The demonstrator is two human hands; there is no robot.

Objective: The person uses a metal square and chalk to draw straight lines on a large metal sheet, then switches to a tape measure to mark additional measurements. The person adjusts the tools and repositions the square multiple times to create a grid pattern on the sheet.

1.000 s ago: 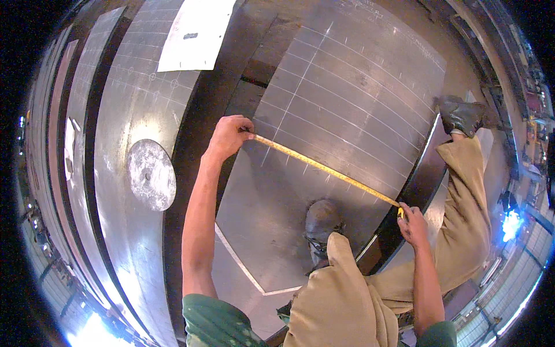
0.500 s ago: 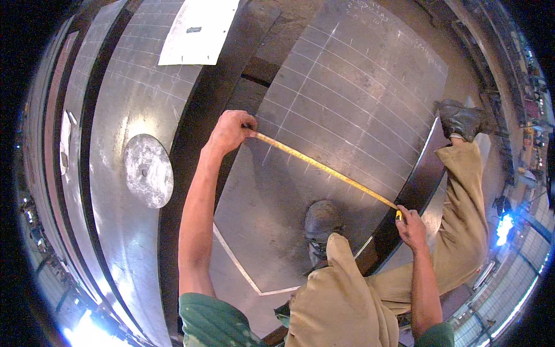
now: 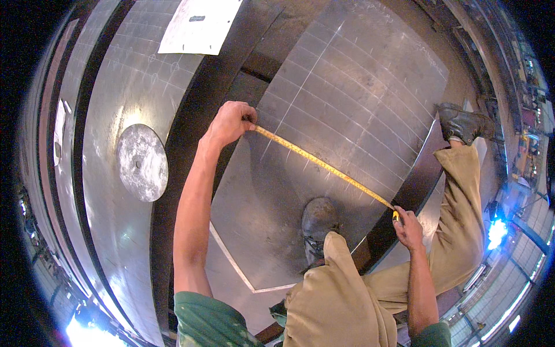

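Observation:
A yellow tape measure [image 3: 324,166] is stretched straight across a dark steel plate [image 3: 370,63] marked with white chalk lines. At the plate's left edge, my left hand [image 3: 232,122] pinches the blade's end between thumb and fingers. My right hand [image 3: 409,228] is wrapped around the tape's yellow case by the plate's right edge; most of the case is hidden in the palm. The blade runs slantwise from upper left to lower right, over the chalk lines and beyond the toe of my boot [image 3: 321,222], which stands on the plate.
To the left, a round grey disc [image 3: 142,163] lies on another long steel plate [image 3: 115,231], with a white sheet [image 3: 201,26] farther up. A thin pale angled strip [image 3: 231,261] lies near my left forearm. My other boot [image 3: 462,122] stands at the right. Bright blue-white light [image 3: 497,232] glares beyond.
Both hands keep hold of the stretched tape and have barely shifted. The view has moved slightly, so the disc and white sheet appear a little higher.

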